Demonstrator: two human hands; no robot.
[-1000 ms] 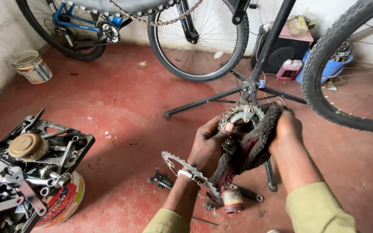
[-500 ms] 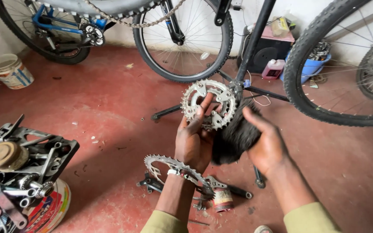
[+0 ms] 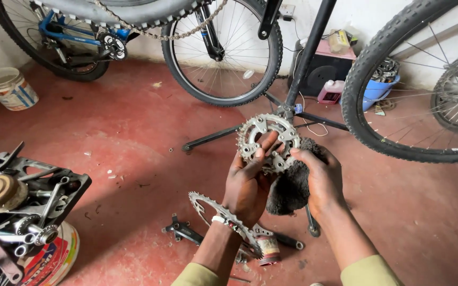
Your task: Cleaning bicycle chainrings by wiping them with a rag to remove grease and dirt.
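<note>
The person's left hand (image 3: 247, 182) holds a toothed steel sprocket ring (image 3: 266, 140) up over the red floor (image 3: 133, 132), thumb and fingers pinching it from both faces so the teeth stand clear above the knuckles. The right hand (image 3: 319, 177) is closed around a dark, greasy rag (image 3: 291, 188), its fingertips pressing the cloth against the ring's right edge. The metal looks dull grey with dark grime left between the teeth, so by my reckoning the wiping is partway through rather than finished. Below the wrists a larger chainring (image 3: 213, 209) lies on the floor beside a black crank arm (image 3: 181, 230) and a small can (image 3: 267, 248); whether those have been cleaned I cannot tell. Behind the hands a black repair stand (image 3: 306, 58) spreads its legs, with a bicycle wheel (image 3: 223, 53) beyond and another wheel (image 3: 425, 90) to the right. A crate of tools (image 3: 22, 206) sits at the left, a paint bucket (image 3: 9, 87) by the wall.
</note>
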